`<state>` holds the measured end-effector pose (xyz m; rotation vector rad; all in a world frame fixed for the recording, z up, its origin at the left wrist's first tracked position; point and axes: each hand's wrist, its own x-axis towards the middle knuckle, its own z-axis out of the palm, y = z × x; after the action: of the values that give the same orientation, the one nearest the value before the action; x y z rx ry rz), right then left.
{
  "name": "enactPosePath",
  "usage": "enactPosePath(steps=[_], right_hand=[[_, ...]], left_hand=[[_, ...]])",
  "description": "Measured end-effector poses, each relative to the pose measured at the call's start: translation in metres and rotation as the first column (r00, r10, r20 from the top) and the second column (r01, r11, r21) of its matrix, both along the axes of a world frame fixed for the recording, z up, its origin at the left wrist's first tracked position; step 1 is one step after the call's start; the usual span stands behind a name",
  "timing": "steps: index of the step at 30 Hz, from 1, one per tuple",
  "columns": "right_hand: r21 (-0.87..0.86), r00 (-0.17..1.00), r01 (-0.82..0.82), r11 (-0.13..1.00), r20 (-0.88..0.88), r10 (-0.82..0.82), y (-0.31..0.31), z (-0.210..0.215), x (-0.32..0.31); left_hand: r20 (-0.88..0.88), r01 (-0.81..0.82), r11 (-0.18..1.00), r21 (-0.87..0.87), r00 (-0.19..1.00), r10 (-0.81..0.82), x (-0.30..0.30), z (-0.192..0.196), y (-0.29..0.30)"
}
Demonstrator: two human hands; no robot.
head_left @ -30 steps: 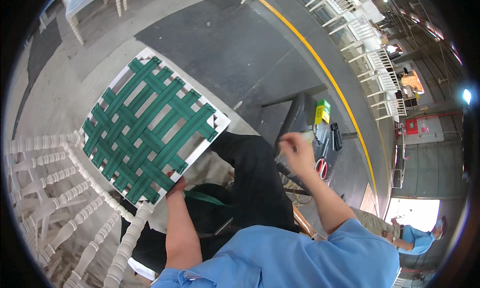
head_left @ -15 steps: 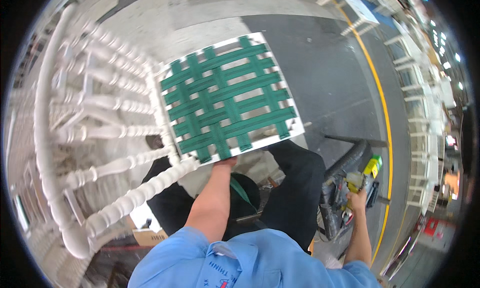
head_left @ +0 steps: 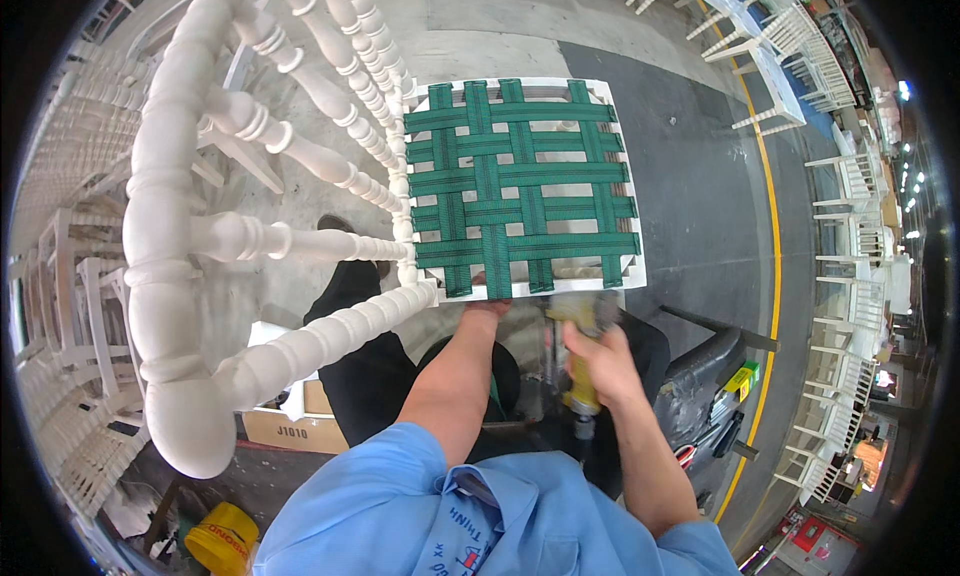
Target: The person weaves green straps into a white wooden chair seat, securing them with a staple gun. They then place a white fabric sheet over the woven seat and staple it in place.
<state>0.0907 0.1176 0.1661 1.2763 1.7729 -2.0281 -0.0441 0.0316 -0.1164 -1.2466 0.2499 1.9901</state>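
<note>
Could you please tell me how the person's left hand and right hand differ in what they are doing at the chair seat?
The left hand rests bare against the near edge of the green webbed seat, while the right hand is closed around a yellow power tool. The left hand sits right at the white seat frame; the right hand is lower, just below it. Both reach forward from blue sleeves.

Both forearms come up from the bottom edge, bare below rolled blue sleeves. The left hand (head_left: 487,313) is stretched straight forward with the wrist flat, fingertips tucked out of sight so its grip can't be read. The right hand (head_left: 597,361) sits a bit lower and just beside it, fingers curled tight into a fist-like grip, knuckles facing up, wrist slightly bent inward.
</note>
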Motion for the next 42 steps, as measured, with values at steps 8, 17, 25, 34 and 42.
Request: enactPosePath(steps=[8,17,25,34,42], right_hand=[[0.132,0.984,-0.133,0.982,0.134,0.115,-0.033,-0.04,-0.044],[0.223,0.978,-0.176,0.959,0.151,0.144,-0.041,-0.049,-0.05],[0.172,0.986,-0.159,0.972,0.086,0.146,-0.053,-0.052,-0.053],[0.138,0.987,-0.14,0.981,0.092,0.128,-0.054,-0.048,-0.051],[0.189,0.999,-0.031,0.981,-0.031,0.038,-0.006,0.007,-0.003]], left_hand=[[0.033,-0.066,0.998,-0.011,0.997,0.066,0.001,0.007,0.0],[0.015,-0.073,0.997,0.019,0.997,0.073,0.006,0.005,-0.01],[0.013,-0.066,0.997,0.027,0.998,0.066,0.016,0.002,-0.015],[-0.039,0.095,0.995,-0.001,0.995,-0.095,0.009,0.013,-0.02],[0.058,0.846,0.298,-0.442,0.359,-0.932,0.021,0.044,-0.056]])
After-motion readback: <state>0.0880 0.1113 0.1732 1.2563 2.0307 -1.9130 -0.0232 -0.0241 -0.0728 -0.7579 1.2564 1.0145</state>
